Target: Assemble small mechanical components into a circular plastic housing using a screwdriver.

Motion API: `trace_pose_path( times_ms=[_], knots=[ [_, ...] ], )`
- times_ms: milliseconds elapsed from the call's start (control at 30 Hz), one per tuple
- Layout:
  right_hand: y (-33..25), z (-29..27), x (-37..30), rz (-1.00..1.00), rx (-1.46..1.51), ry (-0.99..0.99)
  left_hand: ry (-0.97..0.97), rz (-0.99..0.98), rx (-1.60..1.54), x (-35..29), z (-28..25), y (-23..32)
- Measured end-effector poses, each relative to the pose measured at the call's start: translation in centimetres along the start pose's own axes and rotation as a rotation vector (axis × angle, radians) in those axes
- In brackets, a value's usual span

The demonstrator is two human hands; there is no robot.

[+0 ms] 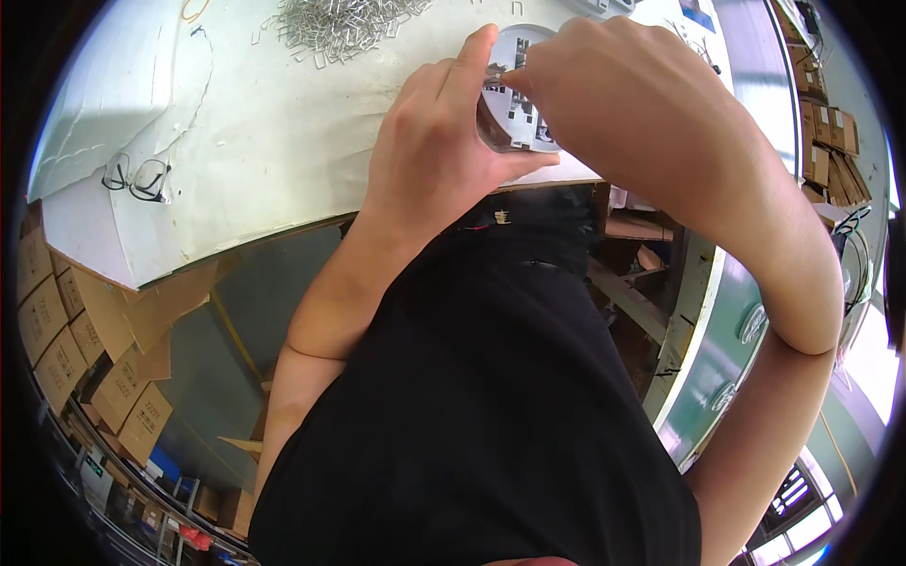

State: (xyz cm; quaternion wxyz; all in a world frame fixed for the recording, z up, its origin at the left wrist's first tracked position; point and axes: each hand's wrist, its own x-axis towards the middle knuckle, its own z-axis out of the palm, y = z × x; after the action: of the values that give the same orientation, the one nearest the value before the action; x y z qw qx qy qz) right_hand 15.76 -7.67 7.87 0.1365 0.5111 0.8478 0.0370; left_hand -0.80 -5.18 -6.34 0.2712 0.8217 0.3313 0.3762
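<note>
A round white plastic housing [519,121] with dark slots and small metal parts inside it lies at the table's near edge. My left hand [429,141] grips its left rim, the thumb along the near side and the fingers stretched along the far left. From the right, my right hand [604,90] reaches over the housing. Its fingers are pinched together at the inner left part, by a small metal piece [497,75]. Whether that piece is held or only pressed is hard to make out. The back of the right hand hides much of the housing's right side.
A heap of bent metal wire clips [344,24] lies on the white table [283,132] at the far left. Eyeglasses [142,177] rest near the left edge. Another pale plastic part [604,8] is at the back. Cardboard boxes [57,330] stand on the floor at left.
</note>
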Motion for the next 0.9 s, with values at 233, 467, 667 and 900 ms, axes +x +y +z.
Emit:
trace_pose_path(
  times_ms=[233,467,667,900],
  knots=[
    [0.0,2.2,-0.9,0.121,0.042,-0.102,-0.013,0.005,-0.024,0.1,0.0,0.1],
    [1.6,4.0,-3.0,0.270,0.535,0.035,-0.050,-0.056,-0.070,0.0,-1.4,0.2],
    [-2.9,10.0,-6.0,0.320,0.700,0.547,-0.285,-0.212,-0.295,0.8,-3.8,-0.4],
    [-3.6,11.9,-6.0,0.127,0.569,0.890,-0.129,-0.181,-0.300,1.3,-4.2,1.4]
  ],
)
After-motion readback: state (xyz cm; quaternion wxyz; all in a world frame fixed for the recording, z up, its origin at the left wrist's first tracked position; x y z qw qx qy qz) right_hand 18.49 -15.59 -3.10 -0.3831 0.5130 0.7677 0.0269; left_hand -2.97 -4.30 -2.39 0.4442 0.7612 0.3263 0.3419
